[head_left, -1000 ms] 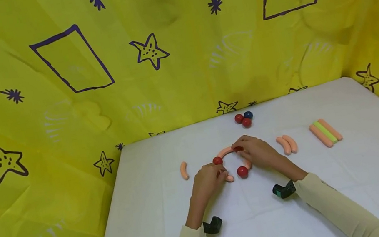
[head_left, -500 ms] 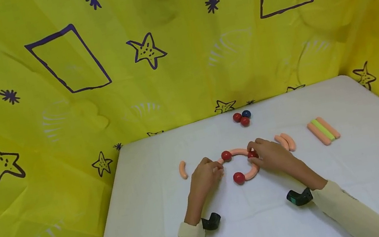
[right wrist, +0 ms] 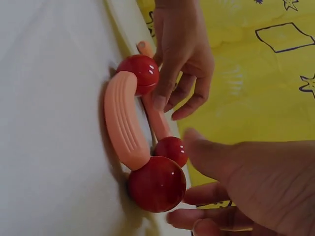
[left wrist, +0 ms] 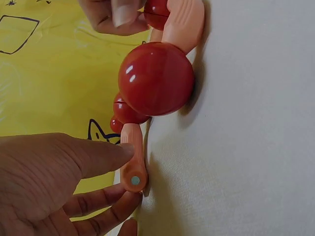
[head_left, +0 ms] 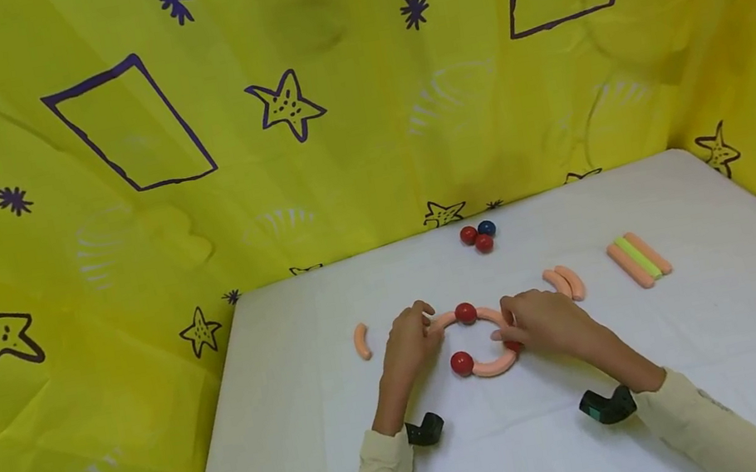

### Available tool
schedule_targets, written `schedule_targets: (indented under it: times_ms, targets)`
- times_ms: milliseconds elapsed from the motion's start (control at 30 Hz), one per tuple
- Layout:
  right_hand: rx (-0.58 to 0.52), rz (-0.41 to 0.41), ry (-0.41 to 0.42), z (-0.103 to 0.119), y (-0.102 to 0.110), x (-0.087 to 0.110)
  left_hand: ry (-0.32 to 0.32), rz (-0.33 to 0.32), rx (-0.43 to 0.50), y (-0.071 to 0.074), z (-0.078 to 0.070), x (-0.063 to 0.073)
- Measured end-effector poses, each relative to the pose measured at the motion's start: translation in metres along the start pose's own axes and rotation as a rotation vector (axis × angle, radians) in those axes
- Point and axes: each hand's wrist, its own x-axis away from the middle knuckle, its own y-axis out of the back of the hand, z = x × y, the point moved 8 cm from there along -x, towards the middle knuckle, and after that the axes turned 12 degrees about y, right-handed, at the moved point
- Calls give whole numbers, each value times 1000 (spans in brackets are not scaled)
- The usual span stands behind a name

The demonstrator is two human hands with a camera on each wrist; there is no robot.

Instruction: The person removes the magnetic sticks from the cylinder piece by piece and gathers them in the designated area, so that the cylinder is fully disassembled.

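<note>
Three red balls and three curved orange magnetic rods form an open ring on the white table. My left hand (head_left: pixel 408 342) pinches the rod (left wrist: pixel 133 160) at the ring's upper left, thumb on one side and fingers on the other; its free end shows a silvery disc. My right hand (head_left: pixel 553 323) is at the ring's right side, fingers apart, its fingertips close to or touching the right red ball (right wrist: pixel 157 184); the thumb stands clear of it. Another red ball (head_left: pixel 465 313) tops the ring. A third red ball (head_left: pixel 462 364) ends the lower curved rod (head_left: pixel 495 365).
A loose curved rod (head_left: pixel 362 342) lies to the left. Two curved rods (head_left: pixel 570 282) rest right of my right hand, beyond them straight orange and green rods (head_left: pixel 640 259). Two red balls and a blue ball (head_left: pixel 486 229) sit near the back edge, before a yellow curtain (head_left: pixel 352 173).
The ring has turned clockwise: the top ball moved right, the right ball moved down, and the lower ball moved left. My right hand has loosened from the right ball.
</note>
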Motion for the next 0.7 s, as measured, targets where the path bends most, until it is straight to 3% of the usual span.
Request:
schedule_targets:
  times_ms: [133,367,700]
  targets:
    - [-60,-15,-23,-7,-1,-17,27,17,8,-1,1,-3]
    - [-248,2,34,-4,-25,-48,-15,41,-28,-5,-2,-7]
    - [-343,-34,66,1,-35,-59,5,96,24,-5,6,-12]
